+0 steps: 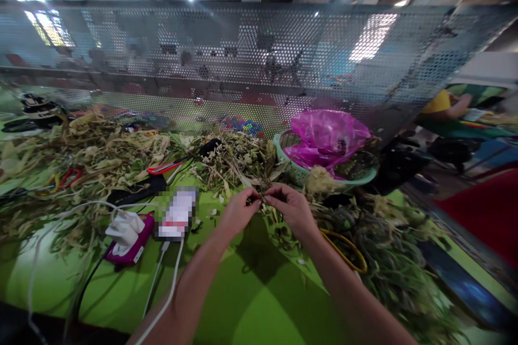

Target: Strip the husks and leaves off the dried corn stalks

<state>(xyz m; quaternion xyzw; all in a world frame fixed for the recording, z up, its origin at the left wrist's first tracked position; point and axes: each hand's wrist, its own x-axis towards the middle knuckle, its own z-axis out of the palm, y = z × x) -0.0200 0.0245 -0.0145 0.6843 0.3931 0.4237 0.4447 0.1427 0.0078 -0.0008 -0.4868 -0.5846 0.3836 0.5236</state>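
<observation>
Over the green table (259, 302), my left hand (239, 212) and my right hand (292, 209) meet fingertip to fingertip. Both are closed in a pinch on a dry plant stem (265, 177), whose thin leafy ends stick up beyond my fingers. The part between the fingertips is mostly hidden. Just behind the hands lies a heap of dried plant cuttings (232, 159). Small leaf bits are scattered on the table below and beside the fingers. To the right of the heap stands a pale green basket (301, 175) with a pink plastic bag (329, 137) in it.
Left of my hands lie a phone (177, 215) with a cable, a purple power strip (131, 245) with white plugs, and a red cutter (165, 167). Withered leaves (97, 151) cover the far left; more greenery (388, 248) lies right. A perforated metal screen (226, 59) stands behind.
</observation>
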